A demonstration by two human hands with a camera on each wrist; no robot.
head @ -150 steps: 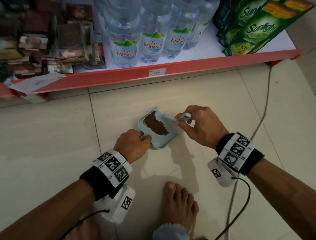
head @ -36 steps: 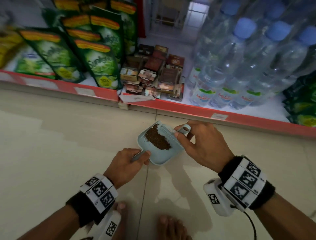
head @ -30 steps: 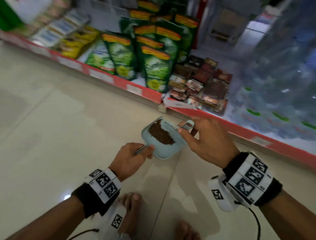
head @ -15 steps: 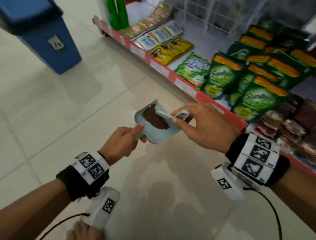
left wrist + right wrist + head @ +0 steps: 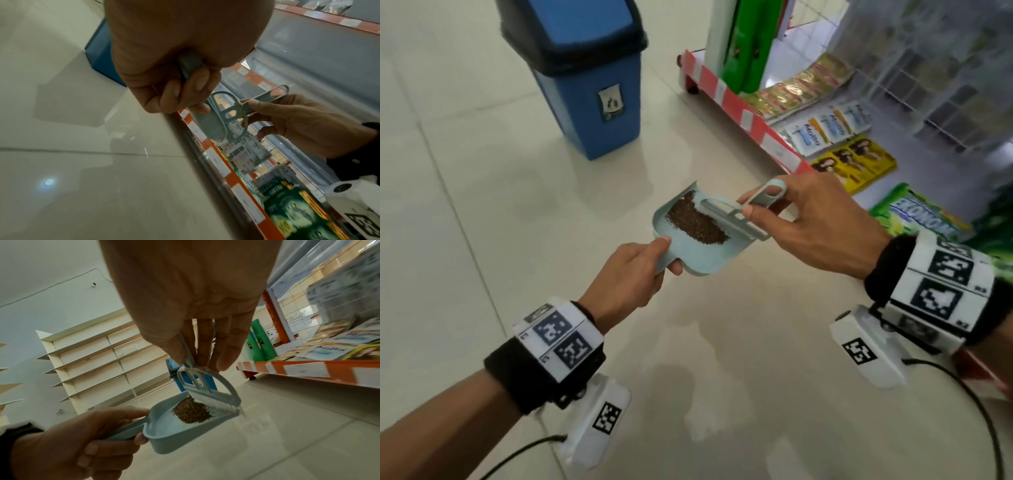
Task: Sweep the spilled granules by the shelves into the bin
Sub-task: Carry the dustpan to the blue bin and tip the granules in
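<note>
Change: view has swung from the bottled water and green pouches toward the shelf end; the blue bin, only partly in frame half a second ago, now stands in full view ahead
Left hand (image 5: pixel 626 274): fingers curled round the handle of the pale blue dustpan (image 5: pixel 698 260), holding it off the floor
Right hand (image 5: pixel 815 222): thumb and fingers pinch the handle of the small matching brush (image 5: pixel 743 219), its bristles resting at the pan's open edge
Granules (image 5: pixel 695 222): brown heap lying inside the dustpan, against the brush
Bin (image 5: pixel 589 78): blue body, black lid, standing on the floor well apart from the pan
Floor (image 5: pixel 482 192): glossy cream tiles with thin grout lines, faint reflections
Shelf (image 5: pixel 743 113): red-and-white edged bottom shelf to the right, carrying sachets (image 5: pixel 825 126) and green pouches (image 5: pixel 917 216)
Room: cream wall shelving (image 5: pixel 98 360) stands behind the bin in the right wrist view
</note>
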